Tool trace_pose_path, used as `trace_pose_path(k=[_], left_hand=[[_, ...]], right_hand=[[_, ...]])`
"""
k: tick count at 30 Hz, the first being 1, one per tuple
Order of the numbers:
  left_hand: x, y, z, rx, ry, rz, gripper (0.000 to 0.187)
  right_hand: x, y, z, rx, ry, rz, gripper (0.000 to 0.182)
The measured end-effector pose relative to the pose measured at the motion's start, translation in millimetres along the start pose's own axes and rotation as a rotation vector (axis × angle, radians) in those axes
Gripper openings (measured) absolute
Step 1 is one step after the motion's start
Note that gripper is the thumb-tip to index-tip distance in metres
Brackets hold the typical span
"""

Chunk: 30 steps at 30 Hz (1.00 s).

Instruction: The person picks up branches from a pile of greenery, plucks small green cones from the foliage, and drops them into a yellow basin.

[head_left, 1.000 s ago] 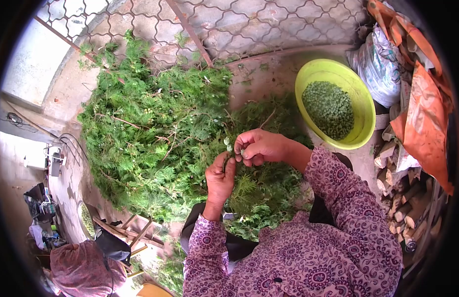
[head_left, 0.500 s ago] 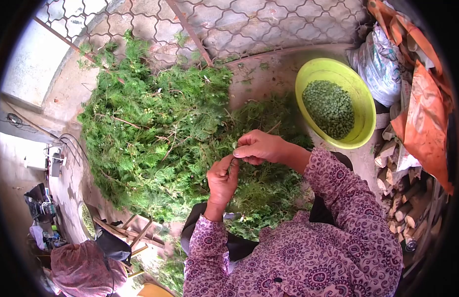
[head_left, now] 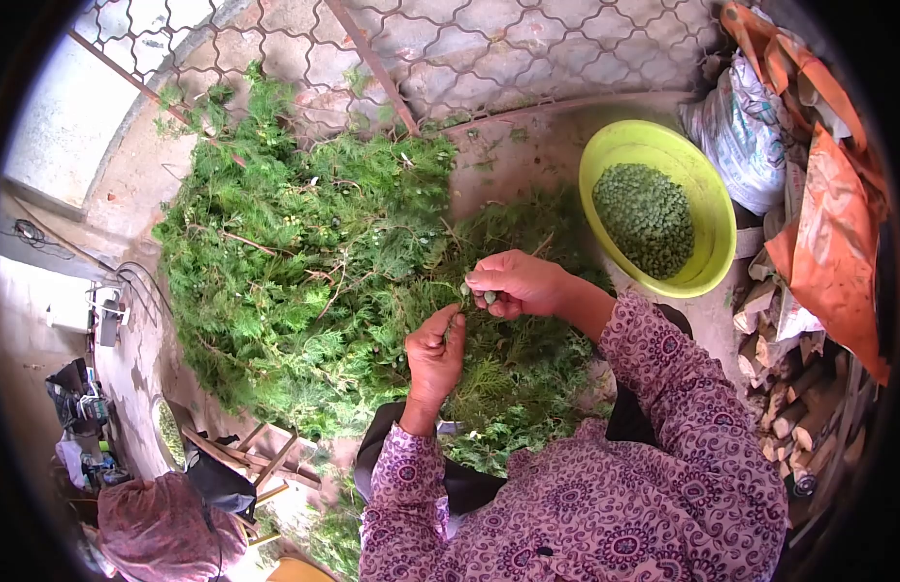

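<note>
Small round green seed cones (head_left: 490, 297) show between the thumb and fingers of my right hand (head_left: 525, 284), which is closed on them. Just below and to the left, my left hand (head_left: 434, 357) is pinched shut; what sits between its thumb and forefinger is too small to make out. A narrow gap separates the two hands. Beneath them spreads a thick heap of feathery green conifer branches (head_left: 304, 252). Up and to the right stands a yellow-green plastic basin (head_left: 712, 194), with a pile of green cones (head_left: 646, 218) inside.
A metal lattice gate (head_left: 556, 48) runs along the far side. White woven sacks (head_left: 741, 136), an orange tarp (head_left: 833, 252) and stacked firewood (head_left: 799, 417) line the right. A wooden stool (head_left: 261, 456) and a reddish cloth-covered item (head_left: 163, 529) are at lower left.
My hands have moved slightly apart, having been touching at the fingertips. The right fingers have shifted a little, and the green cones in them now show more clearly.
</note>
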State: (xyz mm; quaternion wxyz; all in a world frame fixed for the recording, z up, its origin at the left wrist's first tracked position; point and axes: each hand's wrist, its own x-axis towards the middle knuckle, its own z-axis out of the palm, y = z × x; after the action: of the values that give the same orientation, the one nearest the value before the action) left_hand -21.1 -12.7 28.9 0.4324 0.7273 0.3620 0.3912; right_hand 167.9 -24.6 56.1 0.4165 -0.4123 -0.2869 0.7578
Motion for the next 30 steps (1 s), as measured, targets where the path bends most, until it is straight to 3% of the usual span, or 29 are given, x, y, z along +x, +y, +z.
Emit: trace_pose_path(k=[2,8,18,24,27,29,30], left_hand=[[0,-4,1,0.103,0.009,0.105,0.013],[3,4,2,0.315,-0.022,0.282,0.022],[3,7,4,0.351,-0.04,0.304,0.023],[4,7,7,0.283,-0.045,0.217,0.017],[4,6,8,0.183,-0.026,0.218,0.013],[4,14,8,-0.083,-0.082,-0.026,0.009],[4,13,7,-0.083,-0.081,-0.026,0.009]], right_hand=[[2,4,-1,-0.035,0.04,-0.001,0.029],[1,4,4,-0.253,0.194,0.002,0.031],[-4,0,3,-0.217,0.124,-0.011,0.022],[-12,-8,5,-0.316,0.121,-0.09,0.016],[-12,-6,1,-0.199,0.059,-0.088,0.012],[-13,-10,0,0.063,0.037,-0.01,0.008],[-14,-14,-6,0.063,0.036,-0.009,0.008]])
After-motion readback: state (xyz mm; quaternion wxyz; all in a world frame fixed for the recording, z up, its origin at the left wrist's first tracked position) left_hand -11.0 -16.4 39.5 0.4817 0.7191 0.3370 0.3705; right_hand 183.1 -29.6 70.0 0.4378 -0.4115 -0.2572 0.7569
